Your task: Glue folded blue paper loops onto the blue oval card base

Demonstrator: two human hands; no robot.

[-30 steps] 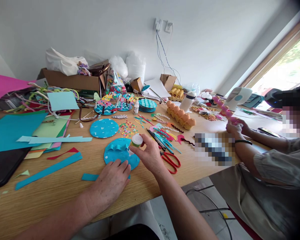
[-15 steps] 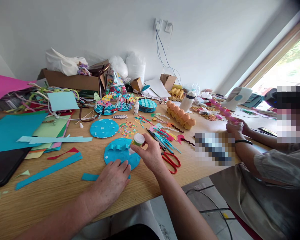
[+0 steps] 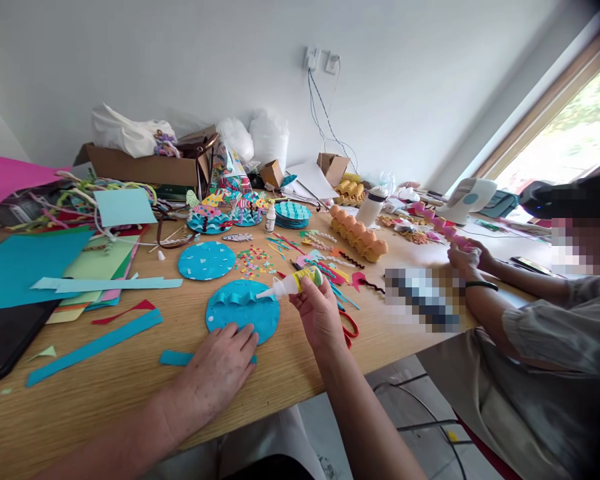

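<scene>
A round blue disc (image 3: 265,325) lies near the table's front edge, with a wavy blue strip (image 3: 235,297) standing across its upper part. My right hand (image 3: 316,310) is closed round a glue bottle (image 3: 303,281), tilted so that its white nozzle points left at the strip's right end. My left hand (image 3: 225,357) lies flat with fingers spread over the disc's lower edge and partly over a blue paper strip (image 3: 175,358). Another blue disc (image 3: 207,260) with pale specks sits just behind.
Red scissors (image 3: 350,327) are right of my right hand. Paper confetti (image 3: 255,260) and an orange egg carton (image 3: 359,233) lie farther back. Coloured paper (image 3: 35,267) covers the left. At the right, another person's hands (image 3: 465,260) hold a pink piece.
My right hand has turned the glue bottle from near upright to almost level and moved it slightly right. My left hand has stayed on the disc. The whole view has shifted slightly.
</scene>
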